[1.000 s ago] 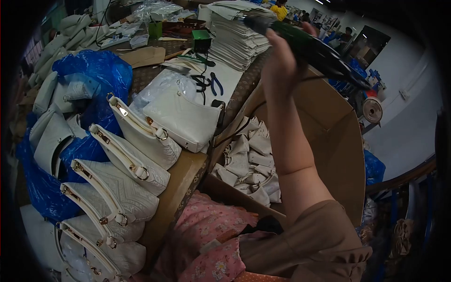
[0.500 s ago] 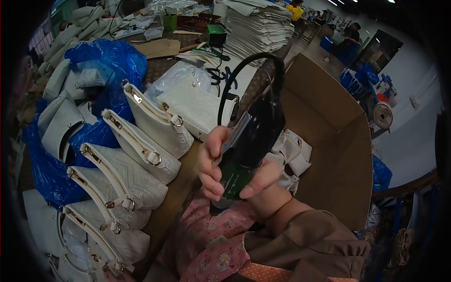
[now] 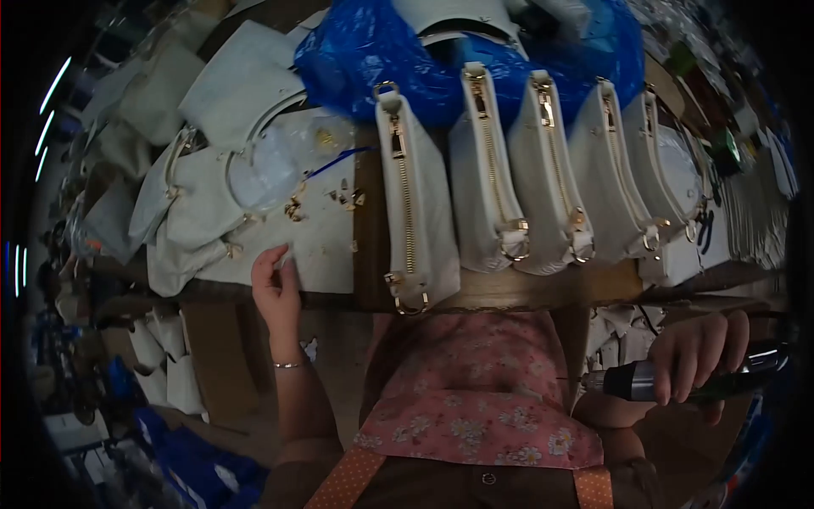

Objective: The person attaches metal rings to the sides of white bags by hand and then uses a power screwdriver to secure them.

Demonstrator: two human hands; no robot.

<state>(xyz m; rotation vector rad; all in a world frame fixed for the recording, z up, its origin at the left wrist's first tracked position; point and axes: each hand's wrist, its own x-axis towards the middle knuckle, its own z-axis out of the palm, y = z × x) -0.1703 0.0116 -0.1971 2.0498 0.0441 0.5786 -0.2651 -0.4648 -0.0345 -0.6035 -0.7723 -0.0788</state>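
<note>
When looking from the far left, find white pieces (image 3: pixel 161 365) standing in a brown box (image 3: pixel 219 348) below the table (image 3: pixel 509 293). On the tabletop above, see a heap of white bags (image 3: pixel 203 191) with clear plastic (image 3: pixel 264 170) beside them. Over the near edge of a pale sheet (image 3: pixel 318 254), holding out the left hand (image 3: pixel 278 284), fingers loosely curled and thumb close to them; cannot tell about anything small pinched there. Around that wrist, wearing a thin metal bracelet (image 3: pixel 288 365). On the sheet, see small gold fittings (image 3: pixel 348 199) scattered near a thin blue strip (image 3: pixel 337 159).

Across the middle, see five white handbags (image 3: pixel 428 204) standing in a row, zips upward, in front of blue plastic (image 3: pixel 365 76). Below them, wearing a pink flowered apron (image 3: pixel 475 424). Farther right, off the table, grasping a drill (image 3: pixel 627 382) in the right hand (image 3: pixel 699 356), fingers wrapped over its body; pointing its tip left toward the apron, well apart from the handbags. Just beyond the drill, see more white pieces below the table. At the far right, find pliers (image 3: pixel 705 229) near a stack of pale sheets (image 3: pixel 759 225).
</note>
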